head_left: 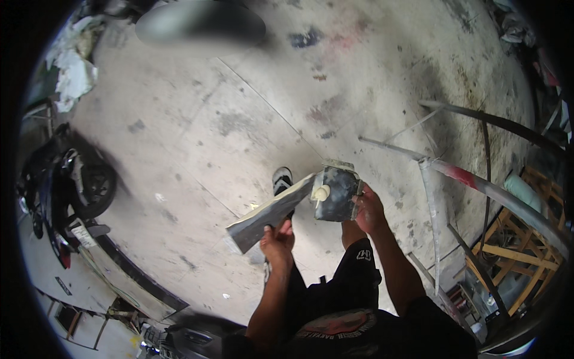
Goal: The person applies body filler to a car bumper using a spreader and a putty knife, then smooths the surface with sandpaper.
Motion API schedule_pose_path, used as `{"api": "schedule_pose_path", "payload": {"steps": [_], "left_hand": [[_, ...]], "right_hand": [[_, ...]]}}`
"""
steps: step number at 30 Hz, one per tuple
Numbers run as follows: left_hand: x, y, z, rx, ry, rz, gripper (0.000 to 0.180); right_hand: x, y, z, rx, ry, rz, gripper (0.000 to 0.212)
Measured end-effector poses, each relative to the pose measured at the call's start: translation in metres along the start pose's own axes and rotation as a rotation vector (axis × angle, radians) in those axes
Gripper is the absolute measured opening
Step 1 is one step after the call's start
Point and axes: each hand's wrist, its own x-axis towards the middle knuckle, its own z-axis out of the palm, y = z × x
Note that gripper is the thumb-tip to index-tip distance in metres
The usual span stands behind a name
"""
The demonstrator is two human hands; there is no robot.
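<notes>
My left hand (277,242) grips a wide, flat grey putty spreader (263,218) with cream paste along its far edge. The spreader slants up to the right. In my right hand (369,209) is a dark, roughly square plate (339,200), held by its right edge. Dried crust shows along the plate's top rim. A lump of cream paste (321,192) sits at the plate's left side. There the spreader's upper end meets or overlaps the plate; I cannot tell which.
My shoe (282,178) stands on the stained concrete floor (197,131). A motorbike (72,185) is at the left. Metal stand bars (460,173) reach in from the right, by a wooden frame (520,257). A blurred dark oval (200,25) shows at the top.
</notes>
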Motion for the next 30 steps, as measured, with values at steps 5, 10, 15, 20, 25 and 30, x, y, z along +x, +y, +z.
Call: {"api": "schedule_pose_path", "payload": {"steps": [5,10,15,20,25,30], "left_hand": [[-0.075,0.047,0.047,-0.293,-0.050,-0.008,0.030],[-0.167,0.141,0.110,-0.382,-0.198,0.177,0.025],[-0.197,0.192,0.122,-0.219,-0.281,0.592,0.037],[-0.220,0.234,0.128,0.028,-0.228,0.919,0.042],[-0.257,0.263,0.135,-0.129,-0.441,0.793,0.035],[-0.294,0.285,0.122,-0.103,-0.722,0.672,0.030]], "right_hand": [[-0.066,-0.008,0.120,0.151,-0.196,-0.164,0.042],[-0.127,-0.019,0.198,0.089,-0.253,-0.293,0.043],[-0.198,-0.034,0.250,-0.437,-0.212,-0.601,0.020],[-0.255,-0.081,0.258,-1.098,-0.241,-0.859,0.017],[-0.340,-0.104,0.296,-1.247,-0.149,-1.287,0.015],[-0.354,-0.126,0.255,-0.595,0.013,-1.107,0.017]]}}
